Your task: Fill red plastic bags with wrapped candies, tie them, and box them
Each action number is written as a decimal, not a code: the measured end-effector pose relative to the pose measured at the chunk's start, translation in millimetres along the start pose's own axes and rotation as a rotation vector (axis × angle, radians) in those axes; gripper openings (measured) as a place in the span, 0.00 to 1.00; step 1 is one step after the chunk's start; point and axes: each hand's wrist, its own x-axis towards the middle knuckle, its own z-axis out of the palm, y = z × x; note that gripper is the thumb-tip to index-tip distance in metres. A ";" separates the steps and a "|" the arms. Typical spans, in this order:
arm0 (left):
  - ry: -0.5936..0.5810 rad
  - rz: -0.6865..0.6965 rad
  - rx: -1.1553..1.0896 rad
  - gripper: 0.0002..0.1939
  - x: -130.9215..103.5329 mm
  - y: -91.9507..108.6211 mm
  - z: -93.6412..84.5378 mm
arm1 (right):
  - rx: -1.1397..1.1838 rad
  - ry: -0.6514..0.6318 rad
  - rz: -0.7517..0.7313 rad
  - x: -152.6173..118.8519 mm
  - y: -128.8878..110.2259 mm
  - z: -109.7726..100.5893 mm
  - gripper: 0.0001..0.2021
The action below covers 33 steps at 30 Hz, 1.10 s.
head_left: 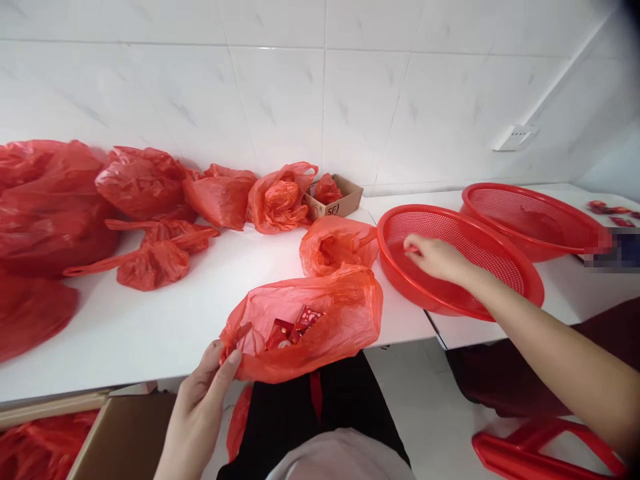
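Note:
An open red plastic bag [345,320] lies at the table's front edge, its mouth facing up, with several small red packets [293,327] inside. My left hand [200,393] pinches the bag's left rim between thumb and fingers. Over the nearer red perforated basket [400,280], my right hand [437,259] is closed, with a small red item [413,249] at its fingertips. No other contents can be made out in that basket.
Knotted and bunched red bags [220,193] line the wall, beside a small cardboard box [345,200]. Another red basket [530,217] stands at the right, with small packets beyond it. A large carton [135,433] is lower left, a red stool [530,450] lower right.

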 end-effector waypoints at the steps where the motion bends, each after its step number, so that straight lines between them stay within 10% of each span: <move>1: -0.017 0.006 0.007 0.23 0.9 0.4 -0.8 | 0.036 0.074 -0.019 -5.6 -15.2 -9.1 0.11; 4: -0.074 0.011 0.012 0.22 1.7 5.7 2.2 | 0.230 0.239 -0.195 -35.5 -78.0 -23.1 0.11; 9: -0.087 0.054 -0.027 0.21 -0.4 19.0 12.6 | 0.047 0.145 -0.700 -68.1 -153.3 0.5 0.12; 13: -0.034 0.089 0.001 0.17 10.1 22.9 -6.8 | -0.180 0.171 -0.590 -52.6 -138.4 14.9 0.22; 18: -0.067 0.139 0.007 0.13 39.9 39.4 -39.5 | -0.180 -0.175 -0.353 -33.9 -107.2 -4.6 0.17; 22: -0.120 0.215 -0.046 0.11 52.5 59.9 -31.8 | -0.077 -0.212 -0.326 -35.8 -109.8 -8.6 0.14; 27: -0.191 0.218 -0.021 0.15 60.8 65.6 -31.6 | 0.043 -0.553 -0.403 -51.4 -114.8 -2.2 0.03; 30: -0.133 0.241 -0.076 0.17 69.9 77.2 -51.4 | 0.206 -0.378 -0.379 -51.7 -114.8 -35.0 0.04; 33: -0.027 0.409 -0.110 0.16 75.7 100.5 -67.7 | 0.547 0.113 -0.306 -45.4 -123.0 -76.5 0.06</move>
